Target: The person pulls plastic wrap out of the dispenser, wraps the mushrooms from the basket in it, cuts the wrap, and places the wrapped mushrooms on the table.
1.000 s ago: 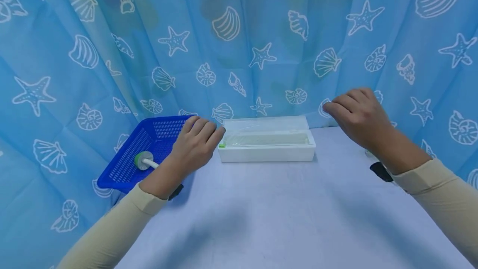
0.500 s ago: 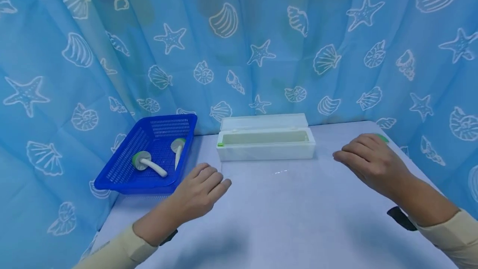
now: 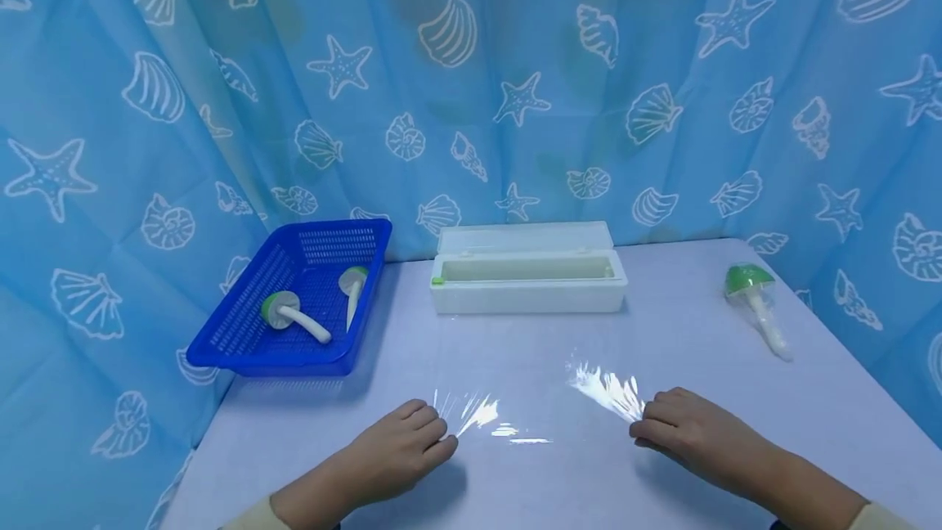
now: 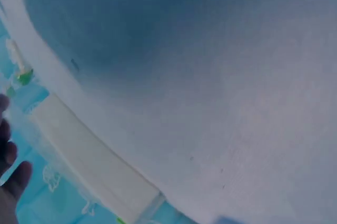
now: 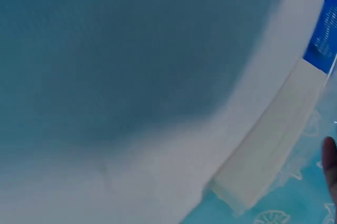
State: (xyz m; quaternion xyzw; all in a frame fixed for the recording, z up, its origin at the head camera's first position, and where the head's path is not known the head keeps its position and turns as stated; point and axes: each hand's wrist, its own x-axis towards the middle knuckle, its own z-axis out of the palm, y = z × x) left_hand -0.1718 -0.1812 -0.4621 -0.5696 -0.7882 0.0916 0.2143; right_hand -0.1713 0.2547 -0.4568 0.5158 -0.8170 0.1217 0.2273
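Observation:
A sheet of clear plastic wrap [image 3: 609,391] stretches low over the table between my hands, showing mostly as bright glints and creases. My left hand [image 3: 393,452] pinches its left side, and my right hand [image 3: 702,442] pinches its right side. Beyond the sheet stands a long white wrap dispenser box [image 3: 530,298], lid raised, with a small green slider at its left end. In the wrist views only a few fingers [image 4: 20,179] show at the edge. Whether the sheet touches the table I cannot tell.
A blue perforated basket [image 3: 290,362] at the left holds two green-capped toy mushrooms [image 3: 303,322]. Another toy mushroom [image 3: 765,319], apparently wrapped in clear film, lies at the right edge of the white-covered table [image 3: 530,358]. A blue shell-patterned curtain [image 3: 471,105] hangs behind.
Both hands have come down and toward me from above the dispenser box, bringing the plastic wrap low over the near table. The mushroom at the right has come into full view.

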